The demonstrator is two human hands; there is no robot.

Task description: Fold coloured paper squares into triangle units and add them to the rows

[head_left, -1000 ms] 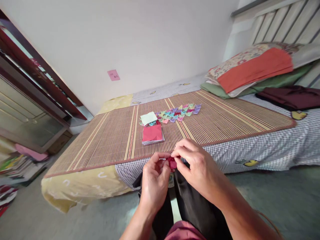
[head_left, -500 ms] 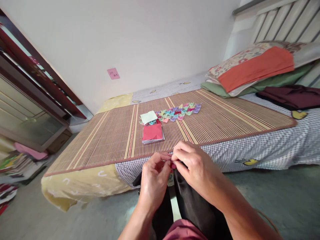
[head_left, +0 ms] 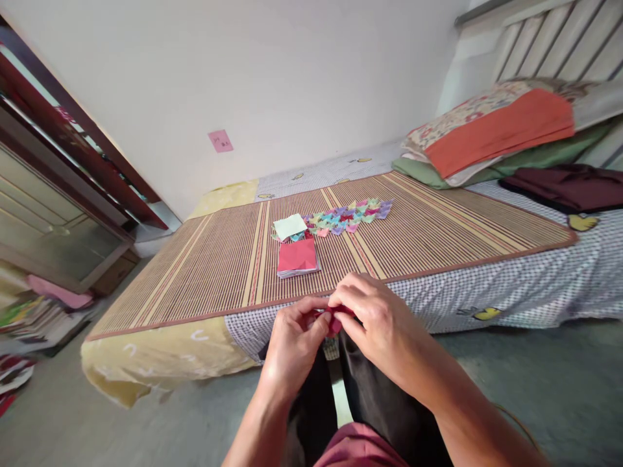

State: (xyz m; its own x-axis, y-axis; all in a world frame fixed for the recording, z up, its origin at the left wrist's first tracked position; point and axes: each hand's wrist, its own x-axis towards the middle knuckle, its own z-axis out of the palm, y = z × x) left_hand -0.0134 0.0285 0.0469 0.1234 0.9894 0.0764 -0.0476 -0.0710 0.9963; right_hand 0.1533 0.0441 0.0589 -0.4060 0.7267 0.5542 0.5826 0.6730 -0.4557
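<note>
Red paper [head_left: 335,325] pinched between left grip [head_left: 293,338], right grip [head_left: 377,322].

White wall [head_left: 311,84] behind, pink paper slip [head_left: 220,141] on it; lighting soft, diffuse. Bed [head_left: 438,295] alongside, dressed in checked and yellow cloth under a striped mat [head_left: 219,266], pillows [head_left: 501,133] piled by a pale slatted panel [head_left: 549,48] at right. Brown-framed cabinet [head_left: 58,220] at left; grey-green floor [head_left: 545,370], book stack [head_left: 36,324] near the cabinet.

Soft light washes the wall [head_left: 316,78]; the floor [head_left: 535,370] is dimmer; edges stretch, blurred.
</note>
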